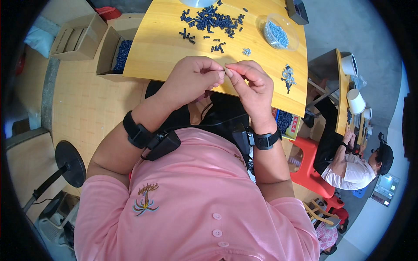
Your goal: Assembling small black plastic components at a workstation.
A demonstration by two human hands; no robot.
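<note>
Over the near edge of the yellow wooden table (163, 52), my left hand (191, 80) and my right hand (252, 85) meet, fingertips almost touching. Both are closed in a pinch around a tiny dark piece (224, 69), mostly hidden by the fingers. Beyond them lies a loose heap of small black parts (213, 21), with several strays on its near side. A few small clear-blue pieces (247, 51) sit just past my right hand. To the right is a small pile of clear and black pieces (288, 77).
A clear round tub (278, 32) of light-blue pieces stands far right, beside a dark box (297, 11). Cardboard boxes (78, 37) are on the floor at left. Below the table's right side sits a box of dark parts (285, 122), near a red stool (310, 167). Another person (350, 167) works at right.
</note>
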